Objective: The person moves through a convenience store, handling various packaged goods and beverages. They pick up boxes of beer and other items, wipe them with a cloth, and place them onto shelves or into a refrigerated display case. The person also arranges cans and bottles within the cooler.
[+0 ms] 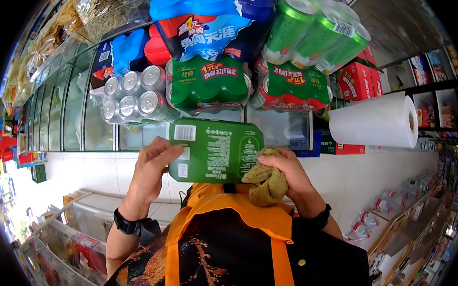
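Note:
In front of my apron I hold a green printed pack point(201, 151), the side with a barcode and small white writing turned up. My left hand point(154, 166) grips its left end, thumb on top near the barcode. At the pack's right end my right hand point(289, 171) clutches a crumpled olive-green cloth point(267, 184), which lies against that end and covers its lower corner. Just beyond are shrink-wrapped six-packs of cans: one with a green wrapper point(207, 83), another green-and-red one point(294, 86), and a silver-topped one point(132, 95).
The cans stand on a glass-topped counter point(134, 138). Stacked above are a blue multipack point(208, 25) and bright green cans point(314, 31). A white plastic roll point(370, 119) lies to the right. Water bottles point(383, 205) line a shelf at far right; clear bins point(81, 220) sit lower left.

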`<act>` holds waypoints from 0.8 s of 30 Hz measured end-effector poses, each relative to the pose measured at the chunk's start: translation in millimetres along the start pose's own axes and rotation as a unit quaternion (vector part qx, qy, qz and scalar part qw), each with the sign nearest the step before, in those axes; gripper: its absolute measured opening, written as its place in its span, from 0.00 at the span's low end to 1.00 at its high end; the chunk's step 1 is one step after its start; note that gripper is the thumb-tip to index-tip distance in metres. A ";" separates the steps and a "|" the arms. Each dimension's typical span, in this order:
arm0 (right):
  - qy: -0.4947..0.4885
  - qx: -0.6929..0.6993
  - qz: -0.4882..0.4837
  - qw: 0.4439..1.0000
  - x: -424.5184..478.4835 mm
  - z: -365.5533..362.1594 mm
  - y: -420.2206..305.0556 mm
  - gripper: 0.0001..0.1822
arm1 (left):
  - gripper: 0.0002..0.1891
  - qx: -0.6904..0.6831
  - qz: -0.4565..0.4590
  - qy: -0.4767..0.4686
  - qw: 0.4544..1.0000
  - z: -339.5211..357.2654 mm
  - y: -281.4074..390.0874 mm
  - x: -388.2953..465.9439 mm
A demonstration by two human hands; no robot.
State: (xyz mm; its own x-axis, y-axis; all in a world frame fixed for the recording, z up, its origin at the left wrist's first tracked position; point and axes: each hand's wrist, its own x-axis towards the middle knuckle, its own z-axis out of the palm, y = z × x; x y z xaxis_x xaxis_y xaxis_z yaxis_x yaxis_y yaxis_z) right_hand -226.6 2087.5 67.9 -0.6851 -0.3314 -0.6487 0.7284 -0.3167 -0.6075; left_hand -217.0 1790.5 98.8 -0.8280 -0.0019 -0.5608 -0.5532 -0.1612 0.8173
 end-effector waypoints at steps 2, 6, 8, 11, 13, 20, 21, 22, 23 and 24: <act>0.008 -0.004 0.008 1.000 -4.5 -14.3 -6.5 0.18 | 0.10 0.021 0.007 -0.003 1.000 17.1 5.9 -9.6; 0.003 0.009 0.010 1.000 -13.1 -35.9 -22.7 0.16 | 0.13 0.071 0.019 -0.014 0.997 54.5 22.5 -25.4; -0.001 -0.014 0.035 0.999 -18.8 -41.8 -26.7 0.16 | 0.13 0.077 0.014 -0.006 0.997 63.8 27.3 -31.1; -0.030 -0.044 0.054 0.997 -24.8 -41.4 -38.6 0.14 | 0.12 0.064 0.029 0.016 0.997 63.4 26.3 -37.6; -0.065 -0.074 0.037 0.994 -30.0 -39.1 -46.9 0.12 | 0.10 -0.006 0.007 0.042 0.999 61.7 24.4 -38.3; -0.050 -0.117 -0.022 0.992 -34.4 -61.0 -53.7 0.11 | 0.12 -0.007 0.015 0.026 1.000 81.5 17.0 -22.4; -0.020 -0.103 -0.032 0.994 -38.3 -69.0 -53.6 0.11 | 0.12 -0.010 0.004 0.008 1.000 88.7 17.4 -14.4; 0.010 -0.089 -0.044 0.995 -41.4 -77.4 -53.6 0.11 | 0.13 -0.012 -0.006 -0.011 1.000 95.6 18.6 -3.2; 0.040 -0.074 -0.055 0.995 -42.8 -82.4 -54.4 0.12 | 0.13 -0.014 -0.016 -0.030 0.999 102.6 18.7 8.1; 0.069 -0.035 -0.067 0.995 -44.5 -80.0 -59.2 0.13 | 0.14 -0.015 -0.031 -0.037 0.999 109.0 16.1 18.1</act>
State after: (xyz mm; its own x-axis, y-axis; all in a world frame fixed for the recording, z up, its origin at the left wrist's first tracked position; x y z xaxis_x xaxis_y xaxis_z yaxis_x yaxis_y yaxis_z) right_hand -239.0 2192.1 96.0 -0.7720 -0.1646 -0.6140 0.6331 -0.2857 -0.7194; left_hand -250.9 1895.5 116.2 -0.7976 0.0807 -0.5978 -0.6011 -0.1887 0.7766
